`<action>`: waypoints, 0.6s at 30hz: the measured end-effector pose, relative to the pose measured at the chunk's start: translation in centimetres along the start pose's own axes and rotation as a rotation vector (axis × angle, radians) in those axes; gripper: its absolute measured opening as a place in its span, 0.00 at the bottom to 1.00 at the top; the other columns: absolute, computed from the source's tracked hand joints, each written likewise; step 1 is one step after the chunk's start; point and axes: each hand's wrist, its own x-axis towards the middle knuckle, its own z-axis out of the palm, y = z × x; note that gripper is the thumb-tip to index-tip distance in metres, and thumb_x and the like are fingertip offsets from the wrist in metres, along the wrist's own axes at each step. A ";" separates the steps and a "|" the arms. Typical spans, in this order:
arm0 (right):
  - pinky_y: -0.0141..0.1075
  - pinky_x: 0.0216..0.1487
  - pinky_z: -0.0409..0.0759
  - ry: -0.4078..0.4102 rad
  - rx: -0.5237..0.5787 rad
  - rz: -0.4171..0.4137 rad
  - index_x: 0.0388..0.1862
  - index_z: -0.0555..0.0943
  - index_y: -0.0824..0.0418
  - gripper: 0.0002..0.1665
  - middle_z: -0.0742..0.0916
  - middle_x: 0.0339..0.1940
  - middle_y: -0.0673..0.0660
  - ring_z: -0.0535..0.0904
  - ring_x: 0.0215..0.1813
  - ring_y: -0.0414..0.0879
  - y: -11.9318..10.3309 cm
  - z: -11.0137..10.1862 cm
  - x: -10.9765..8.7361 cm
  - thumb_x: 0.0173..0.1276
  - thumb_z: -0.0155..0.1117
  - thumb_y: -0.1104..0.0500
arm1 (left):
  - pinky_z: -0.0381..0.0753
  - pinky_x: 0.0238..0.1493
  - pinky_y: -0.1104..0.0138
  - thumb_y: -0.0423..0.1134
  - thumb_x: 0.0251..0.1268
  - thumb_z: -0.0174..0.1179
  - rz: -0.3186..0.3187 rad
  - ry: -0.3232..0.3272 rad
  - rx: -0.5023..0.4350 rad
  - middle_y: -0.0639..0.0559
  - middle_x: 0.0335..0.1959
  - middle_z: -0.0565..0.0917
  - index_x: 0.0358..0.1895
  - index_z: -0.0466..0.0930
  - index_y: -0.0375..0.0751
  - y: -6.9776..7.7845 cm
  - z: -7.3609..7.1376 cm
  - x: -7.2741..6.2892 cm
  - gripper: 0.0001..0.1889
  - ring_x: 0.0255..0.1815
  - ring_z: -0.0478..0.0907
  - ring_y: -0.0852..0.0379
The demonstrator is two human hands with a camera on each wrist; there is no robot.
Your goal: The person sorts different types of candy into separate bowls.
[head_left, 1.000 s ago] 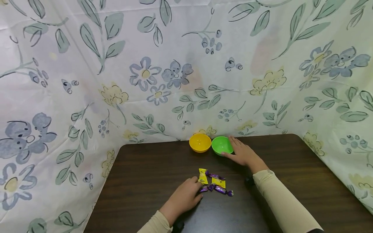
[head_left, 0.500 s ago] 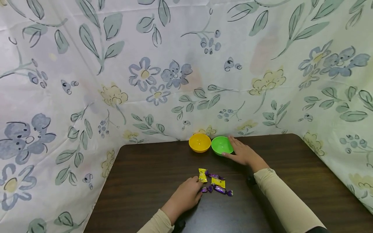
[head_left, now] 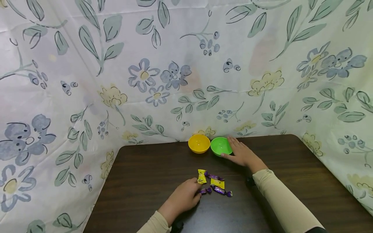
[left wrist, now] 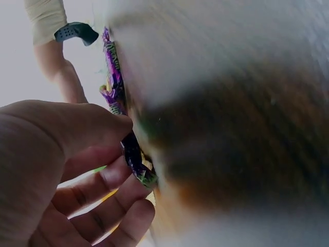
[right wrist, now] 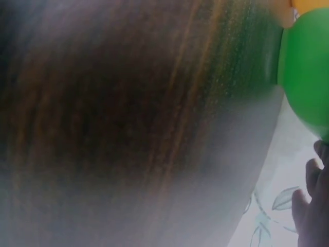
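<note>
My left hand (head_left: 182, 197) is at the near left of a small group of wrapped candies. Its thumb and fingers pinch a purple-wrapped candy (left wrist: 134, 157), which lies partly hidden behind the thumb in the left wrist view. Beside it are two more purple candies, one at the back (head_left: 214, 177) and one at the front (head_left: 219, 190), along with a yellow candy (head_left: 202, 176) and another yellow candy (head_left: 217, 183). Farther back, my right hand (head_left: 244, 157) rests against the right side of a green bowl (head_left: 220, 146), its fingers straight and its thumb at the near rim.
A yellow bowl (head_left: 199, 144) stands just left of the green one, near the far edge of the dark wooden table (head_left: 145, 174). Floral cloth (head_left: 163, 74) hangs behind the table and along both sides.
Both hands stay almost in place. The purple candy at the left fingertips has shifted very slightly; the bowls keep their places on the table.
</note>
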 end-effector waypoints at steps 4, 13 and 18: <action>0.61 0.87 0.52 0.005 -0.019 -0.013 0.88 0.48 0.68 0.63 0.56 0.89 0.67 0.51 0.89 0.65 0.0 0.1 0.1 0.76 0.47 0.22 | 0.70 0.32 0.71 0.38 0.71 0.68 -0.004 0.008 -0.042 0.61 0.31 0.74 0.39 0.88 0.45 -0.2 -0.5 -0.2 0.02 0.29 0.66 0.67; 0.59 0.87 0.51 -0.003 -0.040 -0.011 0.88 0.47 0.69 0.64 0.55 0.89 0.68 0.50 0.89 0.65 -0.2 -0.1 0.0 0.77 0.46 0.22 | 0.83 0.43 0.72 0.37 0.71 0.68 0.017 0.056 -0.096 0.56 0.39 0.83 0.47 0.91 0.41 -0.8 -1.4 -0.6 0.07 0.38 0.77 0.68; 0.59 0.87 0.51 0.002 -0.042 -0.014 0.88 0.47 0.70 0.63 0.54 0.89 0.68 0.50 0.89 0.65 -0.3 -0.1 -0.1 0.77 0.47 0.23 | 0.84 0.44 0.72 0.36 0.72 0.68 0.021 0.054 -0.113 0.54 0.40 0.84 0.48 0.91 0.40 -1.0 -1.5 -0.8 0.08 0.39 0.78 0.67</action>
